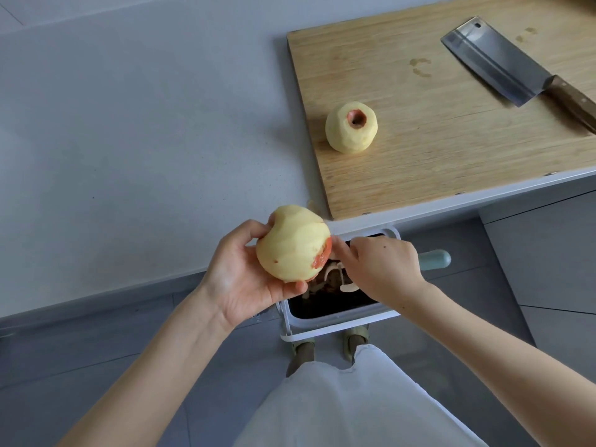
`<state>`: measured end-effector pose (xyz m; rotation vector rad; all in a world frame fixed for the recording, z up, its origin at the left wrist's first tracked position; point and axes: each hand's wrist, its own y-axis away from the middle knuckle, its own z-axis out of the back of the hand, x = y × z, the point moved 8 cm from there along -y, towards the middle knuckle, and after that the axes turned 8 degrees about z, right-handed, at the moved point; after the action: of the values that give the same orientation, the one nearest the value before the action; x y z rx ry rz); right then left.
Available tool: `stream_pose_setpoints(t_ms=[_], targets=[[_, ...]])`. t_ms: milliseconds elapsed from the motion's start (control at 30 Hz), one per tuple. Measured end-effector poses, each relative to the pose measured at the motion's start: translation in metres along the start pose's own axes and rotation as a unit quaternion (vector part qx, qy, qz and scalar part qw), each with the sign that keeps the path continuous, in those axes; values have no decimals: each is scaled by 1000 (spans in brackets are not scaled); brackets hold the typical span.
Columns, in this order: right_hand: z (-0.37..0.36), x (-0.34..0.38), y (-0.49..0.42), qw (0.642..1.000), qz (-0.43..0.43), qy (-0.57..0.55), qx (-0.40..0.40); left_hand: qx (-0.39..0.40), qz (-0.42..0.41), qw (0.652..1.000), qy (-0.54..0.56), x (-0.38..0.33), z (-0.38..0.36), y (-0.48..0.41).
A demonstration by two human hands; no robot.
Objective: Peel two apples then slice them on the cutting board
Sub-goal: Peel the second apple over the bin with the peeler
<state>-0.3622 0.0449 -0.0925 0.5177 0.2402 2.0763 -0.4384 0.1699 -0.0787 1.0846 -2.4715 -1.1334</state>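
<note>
My left hand [245, 272] cups the second apple [292, 245] from below and behind. The thumb is on its upper left and the fingertips curl under its lower edge. This apple is almost all pale peeled flesh. A patch of red skin is left at one end, and that end faces right and slightly down, toward my other hand, so the core runs roughly left to right. I hold it out past the counter [129, 124] edge, above the near left corner of the white bin [338, 317] on the floor.

My right hand [383, 269] is closed around the peeler [435, 259]. Its light blue handle sticks out to the right of my fist, close to level. My fingers hide the blade end, which seems to sit right against the red patch. A curl of peel [350, 287] hangs below this hand over the open bin, where more peelings lie.

The first apple [351, 127] stands on the cutting board [419, 162], near its left edge and well apart from both hands. It is peeled, and its hollow end points up, ringed with a little red skin.

A cleaver [496, 59] lies flat on the far right of the board. Its long axis is diagonal, with the blade toward the upper left and the wooden handle running off to the lower right.
</note>
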Motion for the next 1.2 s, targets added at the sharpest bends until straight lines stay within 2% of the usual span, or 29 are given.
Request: stream_pose_setpoints(t_ms=[33, 100, 200, 267, 367, 433, 533, 667, 767, 833, 933, 1067, 1200], targets=[[-8, -3, 1, 995, -31, -51, 76, -9, -2, 1000, -7, 1, 3, -1], [-22, -7, 5, 961, -83, -182, 189, -25, -12, 999, -23, -1, 6, -2], [-39, -13, 12, 902, -124, -322, 259, -36, -35, 998, -37, -4, 10, -3], [-37, -12, 12, 877, -117, -406, 229, -24, -41, 998, -42, -4, 10, -3], [-13, -6, 8, 823, -85, -554, 94, -12, -28, 999, -41, 0, 9, -5], [2, 1, 9, 806, -70, -587, 23, -1, -16, 1000, -22, 4, 7, -6], [18, 6, 13, 821, -75, -561, -75, 28, -11, 999, 12, 8, 0, -8], [31, 9, 22, 855, -31, -489, -169, 55, -5, 998, 35, 10, -6, -8], [42, 17, 31, 897, 26, -371, -238, 86, 4, 991, 107, 12, -14, -8], [51, 23, 34, 912, 68, -290, -284, 70, -1, 986, 152, 11, -14, -9], [65, 26, 35, 912, 112, -188, -347, 28, -15, 984, 176, 10, -10, -11], [85, 35, 33, 897, 140, -104, -406, -44, -36, 995, 87, 10, -8, -13], [93, 49, 33, 888, 185, -62, -417, -72, -45, 995, 43, 14, -7, -13]])
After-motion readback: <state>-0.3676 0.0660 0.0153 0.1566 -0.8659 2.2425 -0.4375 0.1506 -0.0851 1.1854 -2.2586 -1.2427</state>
